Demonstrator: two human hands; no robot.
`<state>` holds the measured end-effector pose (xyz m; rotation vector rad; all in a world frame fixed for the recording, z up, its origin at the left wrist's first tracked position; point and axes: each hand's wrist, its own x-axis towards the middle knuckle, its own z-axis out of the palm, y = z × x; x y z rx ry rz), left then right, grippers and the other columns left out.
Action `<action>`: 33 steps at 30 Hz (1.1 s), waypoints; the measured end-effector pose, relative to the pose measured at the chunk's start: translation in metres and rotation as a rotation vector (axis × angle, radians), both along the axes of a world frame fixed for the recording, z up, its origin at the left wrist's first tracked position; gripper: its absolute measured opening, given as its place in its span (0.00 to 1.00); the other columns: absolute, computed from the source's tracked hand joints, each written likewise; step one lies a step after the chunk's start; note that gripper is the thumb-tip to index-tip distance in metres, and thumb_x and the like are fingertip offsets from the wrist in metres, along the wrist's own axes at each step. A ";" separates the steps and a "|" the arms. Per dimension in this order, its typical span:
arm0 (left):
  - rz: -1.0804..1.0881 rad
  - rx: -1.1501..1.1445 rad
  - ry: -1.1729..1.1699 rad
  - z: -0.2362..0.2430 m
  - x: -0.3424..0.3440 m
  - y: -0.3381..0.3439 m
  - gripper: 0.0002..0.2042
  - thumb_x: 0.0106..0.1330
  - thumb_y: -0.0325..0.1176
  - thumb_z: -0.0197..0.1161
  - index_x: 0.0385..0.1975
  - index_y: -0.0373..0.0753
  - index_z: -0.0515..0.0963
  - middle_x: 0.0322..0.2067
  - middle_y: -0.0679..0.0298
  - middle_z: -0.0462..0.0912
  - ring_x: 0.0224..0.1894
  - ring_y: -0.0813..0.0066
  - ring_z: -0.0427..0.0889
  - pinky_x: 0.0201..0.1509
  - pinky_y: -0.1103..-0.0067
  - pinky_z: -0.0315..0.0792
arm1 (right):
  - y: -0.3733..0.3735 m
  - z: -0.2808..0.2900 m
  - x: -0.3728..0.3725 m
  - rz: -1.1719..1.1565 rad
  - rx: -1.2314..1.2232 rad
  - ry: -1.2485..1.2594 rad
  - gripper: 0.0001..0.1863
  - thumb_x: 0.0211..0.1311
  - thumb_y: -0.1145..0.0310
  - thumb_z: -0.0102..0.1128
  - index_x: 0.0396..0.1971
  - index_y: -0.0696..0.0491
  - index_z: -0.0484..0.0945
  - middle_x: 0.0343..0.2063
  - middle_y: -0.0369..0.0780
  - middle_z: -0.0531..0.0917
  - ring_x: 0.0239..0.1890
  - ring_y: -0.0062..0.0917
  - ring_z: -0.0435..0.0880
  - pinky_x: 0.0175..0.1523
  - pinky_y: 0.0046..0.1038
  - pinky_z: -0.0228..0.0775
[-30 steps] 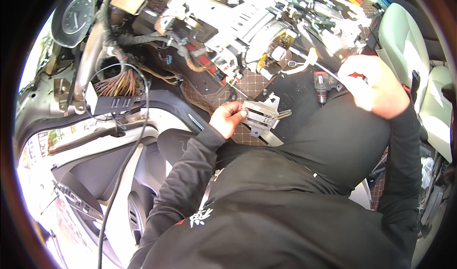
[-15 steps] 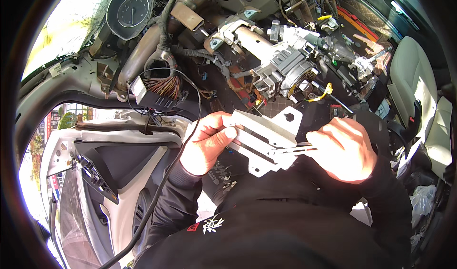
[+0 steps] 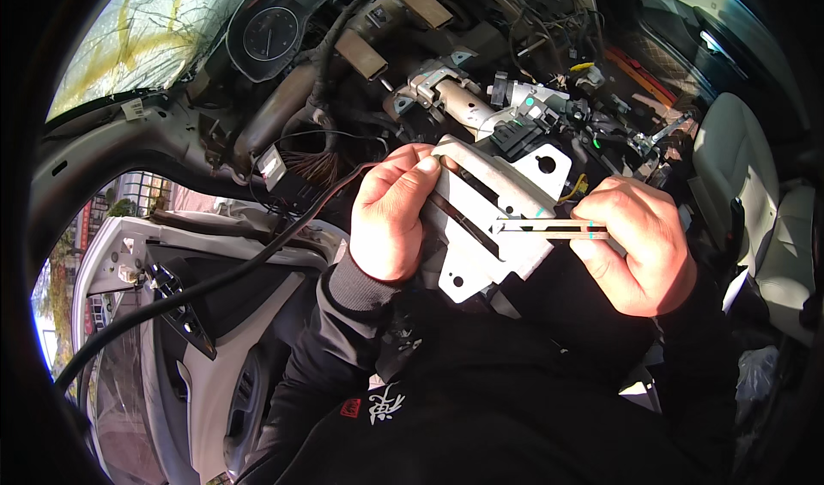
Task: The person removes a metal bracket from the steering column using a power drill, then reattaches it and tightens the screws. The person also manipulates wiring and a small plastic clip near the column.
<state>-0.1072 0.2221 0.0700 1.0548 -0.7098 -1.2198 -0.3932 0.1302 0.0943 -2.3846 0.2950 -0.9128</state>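
My left hand [image 3: 390, 215] grips a silvery metal bracket [image 3: 464, 203] by its left end, thumb on top. Two long slots run across its face, and holed tabs stick out at two sides. In my right hand [image 3: 639, 245] is a pair of metal tweezers [image 3: 558, 225], pinched between thumb and fingers. Their tips reach over the bracket face beside the slots; whether they grip anything is too small to tell. A black cable [image 3: 257, 263] runs from the lower left up to my left hand, where its end is hidden.
A stripped dashboard lies ahead, with an instrument gauge [image 3: 271, 33], a wiring bundle [image 3: 313, 167] and a steering column [image 3: 463, 103]. At left stands an opened car door [image 3: 249, 330]. A light seat [image 3: 740, 159] and a clear plastic bag [image 3: 757, 373] are at right.
Both hands have risen slightly with the bracket and tweezers. The tweezers show more of their length. The black cable has swung up on the left, and the whole view has shifted a little.
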 end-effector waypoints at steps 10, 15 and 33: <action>0.003 0.117 0.109 0.000 0.010 0.002 0.10 0.84 0.32 0.56 0.50 0.33 0.82 0.35 0.68 0.87 0.23 0.89 0.74 0.21 0.87 0.58 | 0.005 -0.035 0.013 -0.021 0.145 -0.217 0.12 0.65 0.74 0.75 0.41 0.60 0.80 0.35 0.43 0.86 0.30 0.29 0.84 0.35 0.30 0.76; 0.138 0.170 0.085 0.002 0.005 -0.004 0.11 0.85 0.33 0.55 0.53 0.35 0.81 0.36 0.70 0.86 0.24 0.88 0.72 0.21 0.87 0.58 | 0.015 -0.039 0.030 -0.070 0.023 -0.260 0.14 0.58 0.77 0.76 0.38 0.58 0.77 0.39 0.47 0.87 0.31 0.34 0.86 0.36 0.32 0.80; 0.226 0.036 0.174 -0.009 0.075 -0.097 0.11 0.86 0.41 0.58 0.54 0.41 0.80 0.34 0.67 0.81 0.21 0.80 0.69 0.28 0.78 0.69 | -0.068 0.007 0.113 -0.212 -0.209 0.003 0.14 0.70 0.70 0.72 0.47 0.58 0.77 0.38 0.51 0.86 0.41 0.52 0.89 0.44 0.46 0.82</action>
